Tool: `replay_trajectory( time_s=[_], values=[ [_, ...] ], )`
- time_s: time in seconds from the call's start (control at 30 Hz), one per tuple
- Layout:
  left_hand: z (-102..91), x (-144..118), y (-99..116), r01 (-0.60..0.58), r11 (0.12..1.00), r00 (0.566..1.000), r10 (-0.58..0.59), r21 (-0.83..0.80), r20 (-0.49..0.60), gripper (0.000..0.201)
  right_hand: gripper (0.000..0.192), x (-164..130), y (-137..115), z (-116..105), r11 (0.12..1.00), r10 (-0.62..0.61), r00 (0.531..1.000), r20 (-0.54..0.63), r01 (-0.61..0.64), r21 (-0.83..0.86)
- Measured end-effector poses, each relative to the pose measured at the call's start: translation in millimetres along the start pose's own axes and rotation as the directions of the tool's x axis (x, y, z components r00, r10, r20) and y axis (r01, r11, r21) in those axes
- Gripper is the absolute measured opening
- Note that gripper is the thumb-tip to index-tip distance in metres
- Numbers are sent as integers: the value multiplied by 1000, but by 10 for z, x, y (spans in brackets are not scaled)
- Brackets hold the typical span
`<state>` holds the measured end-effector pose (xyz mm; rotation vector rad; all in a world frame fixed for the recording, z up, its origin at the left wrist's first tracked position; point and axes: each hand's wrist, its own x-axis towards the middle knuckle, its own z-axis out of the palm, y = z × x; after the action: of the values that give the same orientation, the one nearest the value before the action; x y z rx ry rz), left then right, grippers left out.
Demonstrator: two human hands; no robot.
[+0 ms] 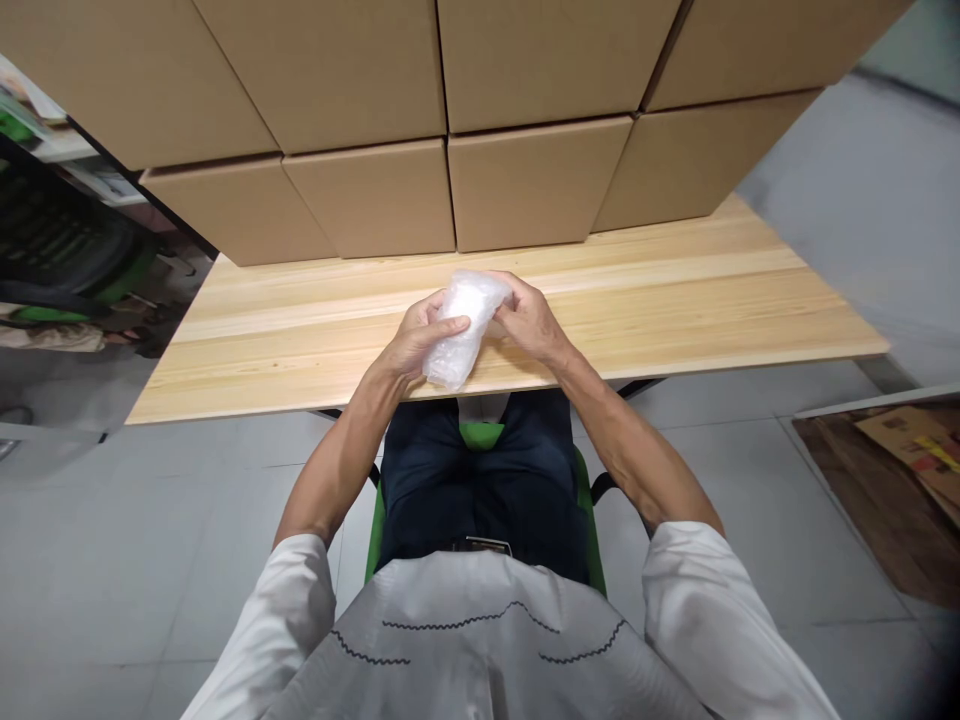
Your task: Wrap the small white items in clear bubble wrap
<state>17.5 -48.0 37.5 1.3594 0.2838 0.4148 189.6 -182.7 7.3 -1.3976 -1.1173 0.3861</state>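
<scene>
I saw both hands raised just above the near edge of the pale, striped-grain wooden tabletop (675,300), sharing one thing between them: a small bundle of clear bubble wrap, rolled into a stubby, milky-white packet (463,325). The left hand (420,335) was curled around the packet's lower left side, its thumb laid flat across the front of the plastic and its fingers tucked behind, so it was closed on the wrap rather than spread. The right hand (529,318) gripped the upper right end, fingers bent over the top of the roll and pressed into it; I could not make out its thumb behind the plastic. The packet sat tilted, upper end toward the right hand, lower end drooping toward the edge of the tabletop, and I could not tell whether that lower end touched the wood. Behind the hands, along the far side of the tabletop, plain brown cardboard boxes (525,185) stood stacked in two rows, touching one another. Below the tabletop I saw dark trousers on a green chair seat (480,435), with grey floor tiles around it. At the lower right lay a flattened piece of brown cardboard (911,440) on the floor.
</scene>
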Motion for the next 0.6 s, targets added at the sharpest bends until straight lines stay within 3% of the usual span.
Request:
replay_trajectory(
  time_s=[0.13, 0.37, 0.47, 0.6],
  values=[
    [8, 70, 16, -45, 997, 999, 44, 67, 13, 81, 55, -39, -23, 249, 920, 175, 981, -84, -132, 368],
    [-115, 114, -129, -91, 952, 990, 118, 294, -76, 83, 36, -29, 72, 540, 690, 407, 908, -98, -236, 684],
    [-243, 202, -218, -109, 874, 983, 165, 474, -78, 84, 24, 21, 208, 663, 607, 470, 875, -113, -228, 762],
    [-357, 284, -334, -112, 673, 965, 249, 731, -82, 66, 22, 50, 348, 729, 598, 471, 880, -64, -265, 756]
  ],
)
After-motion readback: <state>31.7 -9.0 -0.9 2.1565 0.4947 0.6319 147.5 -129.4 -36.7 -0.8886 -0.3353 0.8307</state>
